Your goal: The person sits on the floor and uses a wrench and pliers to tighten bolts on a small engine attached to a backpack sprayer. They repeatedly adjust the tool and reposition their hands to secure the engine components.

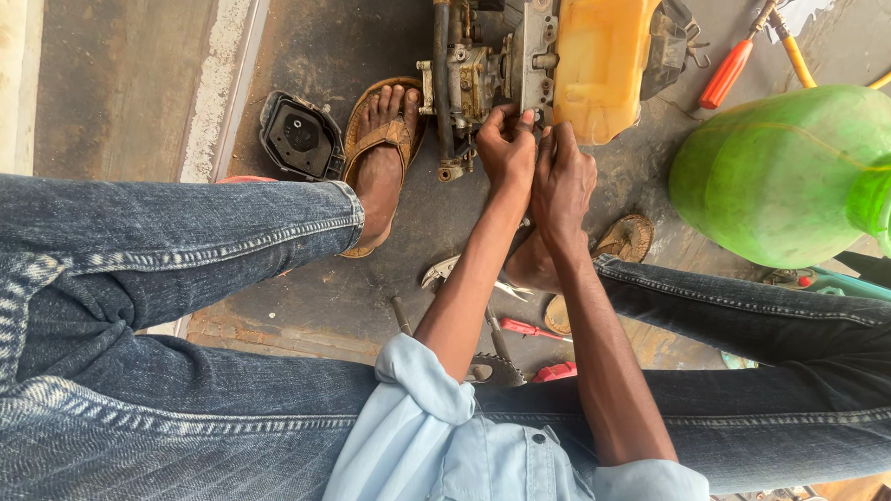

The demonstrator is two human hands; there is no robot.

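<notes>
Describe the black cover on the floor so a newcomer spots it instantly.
Start at the small engine with the yellow tank at top centre. Go left past the sandalled foot: the black cover lies there beside the pale floor strip. It is the only black, dished plastic piece.

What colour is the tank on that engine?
The tank is yellow-orange, seen best in the head view.

The engine (483, 83) is showing dull, greasy cast metal, its tank (603, 65) yellowed, translucent plastic with a smooth sheen. The green jug (780, 176) is looking like glossy, smooth plastic. The floor (316, 297) is appearing rough, stained and matt. The jeans (176, 278) are showing coarse, faded denim; the sandal (376, 139) is looking like worn brown leather.
</notes>
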